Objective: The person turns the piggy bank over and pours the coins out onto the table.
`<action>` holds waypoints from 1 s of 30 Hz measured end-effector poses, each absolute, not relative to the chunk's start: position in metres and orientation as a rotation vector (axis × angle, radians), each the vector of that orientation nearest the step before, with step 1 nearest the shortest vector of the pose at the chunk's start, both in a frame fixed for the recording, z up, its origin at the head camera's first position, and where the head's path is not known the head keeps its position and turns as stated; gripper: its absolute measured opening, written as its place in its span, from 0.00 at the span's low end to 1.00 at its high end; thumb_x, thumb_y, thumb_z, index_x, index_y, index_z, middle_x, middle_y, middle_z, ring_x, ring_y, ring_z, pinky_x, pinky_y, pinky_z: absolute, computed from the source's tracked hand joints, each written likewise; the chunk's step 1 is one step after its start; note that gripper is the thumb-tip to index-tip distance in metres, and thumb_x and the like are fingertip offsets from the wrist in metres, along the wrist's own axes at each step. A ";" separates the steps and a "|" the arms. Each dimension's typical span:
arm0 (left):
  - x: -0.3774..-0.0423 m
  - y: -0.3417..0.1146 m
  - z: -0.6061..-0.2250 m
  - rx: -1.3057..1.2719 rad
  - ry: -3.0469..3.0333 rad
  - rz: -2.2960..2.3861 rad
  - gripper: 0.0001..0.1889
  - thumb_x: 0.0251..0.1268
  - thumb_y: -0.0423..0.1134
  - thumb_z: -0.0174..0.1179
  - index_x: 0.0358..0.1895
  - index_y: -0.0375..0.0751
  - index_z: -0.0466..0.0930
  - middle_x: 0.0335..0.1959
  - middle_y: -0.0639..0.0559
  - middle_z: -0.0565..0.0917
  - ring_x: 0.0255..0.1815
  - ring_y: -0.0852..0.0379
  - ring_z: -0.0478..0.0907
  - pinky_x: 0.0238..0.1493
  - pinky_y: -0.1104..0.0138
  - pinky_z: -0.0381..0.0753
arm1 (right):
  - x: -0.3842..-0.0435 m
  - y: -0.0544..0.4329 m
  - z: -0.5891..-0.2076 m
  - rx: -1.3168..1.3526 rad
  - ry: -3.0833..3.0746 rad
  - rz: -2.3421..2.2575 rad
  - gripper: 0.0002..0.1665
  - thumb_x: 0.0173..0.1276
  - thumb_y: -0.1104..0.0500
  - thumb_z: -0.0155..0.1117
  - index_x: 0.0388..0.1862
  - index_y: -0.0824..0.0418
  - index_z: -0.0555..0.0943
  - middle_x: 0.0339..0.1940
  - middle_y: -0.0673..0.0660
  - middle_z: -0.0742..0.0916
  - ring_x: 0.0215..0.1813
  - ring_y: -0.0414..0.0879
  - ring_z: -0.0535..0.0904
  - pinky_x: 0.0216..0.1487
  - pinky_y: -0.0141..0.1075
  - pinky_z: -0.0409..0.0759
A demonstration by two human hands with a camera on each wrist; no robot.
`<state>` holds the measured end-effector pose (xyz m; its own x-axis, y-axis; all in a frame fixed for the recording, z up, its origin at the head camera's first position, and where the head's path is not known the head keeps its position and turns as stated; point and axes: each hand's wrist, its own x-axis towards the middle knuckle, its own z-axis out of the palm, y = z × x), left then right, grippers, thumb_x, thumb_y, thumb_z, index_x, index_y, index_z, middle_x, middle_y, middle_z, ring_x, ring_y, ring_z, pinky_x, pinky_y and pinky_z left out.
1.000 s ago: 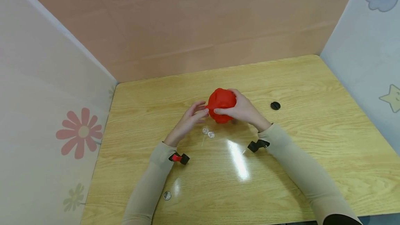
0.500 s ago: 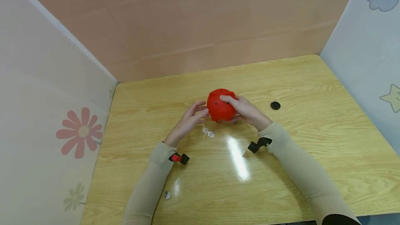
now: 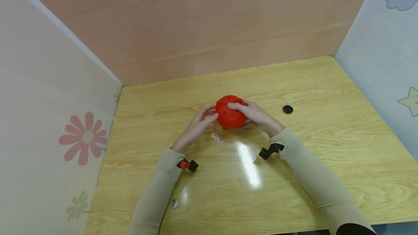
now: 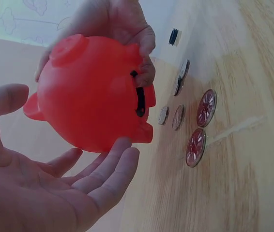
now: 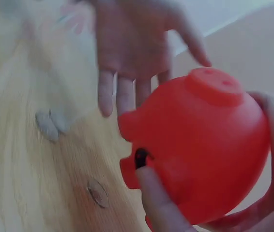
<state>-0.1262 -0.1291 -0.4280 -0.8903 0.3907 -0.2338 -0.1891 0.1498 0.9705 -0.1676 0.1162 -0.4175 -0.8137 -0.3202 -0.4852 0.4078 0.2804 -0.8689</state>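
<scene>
A red piggy bank is held above the table by my right hand, thumb on top and fingers below. In the left wrist view a dark opening shows in its underside among the feet, with a right fingertip at its edge. My left hand spreads beside the bank, fingers extended and slightly bent, its fingertips close to the red surface; whether they touch is unclear. Below lie two silvery coins, and the left wrist view shows several coins under the bank.
A black round plug lies on the wooden table to the right. One more coin sits near the left forearm. Patterned panels stand at the left and right, with a brown backdrop behind.
The right hand has turned the piggy bank over, its thumb shifting from the near side to the top; the bank then dips slightly. The left hand has stayed almost still.
</scene>
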 end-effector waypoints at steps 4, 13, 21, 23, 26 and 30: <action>-0.127 -0.128 -0.428 0.195 2.007 1.781 0.34 0.84 0.48 0.51 0.84 0.38 0.56 0.80 0.36 0.68 0.74 0.35 0.75 0.74 0.40 0.76 | -0.170 0.119 -0.419 0.090 1.871 -1.608 0.47 0.75 0.33 0.59 0.79 0.62 0.65 0.70 0.67 0.80 0.57 0.58 0.84 0.52 0.49 0.91; -0.128 -0.131 -0.429 0.188 1.995 1.802 0.33 0.84 0.46 0.51 0.84 0.39 0.56 0.80 0.35 0.68 0.75 0.32 0.73 0.74 0.39 0.75 | -0.165 0.116 -0.422 -0.166 2.193 -1.735 0.52 0.70 0.50 0.75 0.85 0.57 0.58 0.77 0.61 0.75 0.72 0.61 0.77 0.66 0.51 0.84; -0.126 -0.131 -0.428 0.206 2.008 1.803 0.32 0.84 0.46 0.51 0.83 0.39 0.57 0.79 0.34 0.69 0.73 0.31 0.75 0.74 0.38 0.75 | -0.165 0.114 -0.433 -0.101 2.134 -1.812 0.52 0.70 0.49 0.75 0.86 0.53 0.59 0.77 0.62 0.76 0.62 0.57 0.81 0.47 0.35 0.87; -0.126 -0.131 -0.429 0.201 2.003 1.801 0.33 0.84 0.46 0.51 0.83 0.38 0.57 0.79 0.34 0.69 0.73 0.32 0.74 0.75 0.39 0.74 | -0.166 0.115 -0.436 -0.034 2.075 -1.802 0.51 0.71 0.50 0.74 0.86 0.54 0.58 0.77 0.63 0.75 0.61 0.58 0.82 0.47 0.35 0.87; -0.126 -0.130 -0.429 0.196 2.003 1.798 0.33 0.83 0.46 0.51 0.83 0.37 0.56 0.80 0.34 0.68 0.73 0.32 0.74 0.75 0.39 0.75 | -0.167 0.118 -0.437 0.003 2.007 -1.808 0.50 0.73 0.51 0.71 0.87 0.57 0.57 0.78 0.64 0.75 0.65 0.59 0.80 0.50 0.34 0.87; -0.126 -0.130 -0.429 0.202 2.012 1.791 0.33 0.83 0.47 0.51 0.83 0.38 0.57 0.80 0.35 0.69 0.74 0.32 0.74 0.73 0.39 0.76 | -0.167 0.119 -0.434 -0.094 2.021 -1.782 0.52 0.72 0.53 0.72 0.87 0.58 0.56 0.79 0.66 0.73 0.65 0.58 0.80 0.50 0.34 0.87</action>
<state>-0.1259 -0.1304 -0.4291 -0.8940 0.3887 -0.2232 -0.1766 0.1521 0.9725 -0.1672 0.1190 -0.4341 -0.8999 -0.3348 -0.2795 0.2353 0.1668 -0.9575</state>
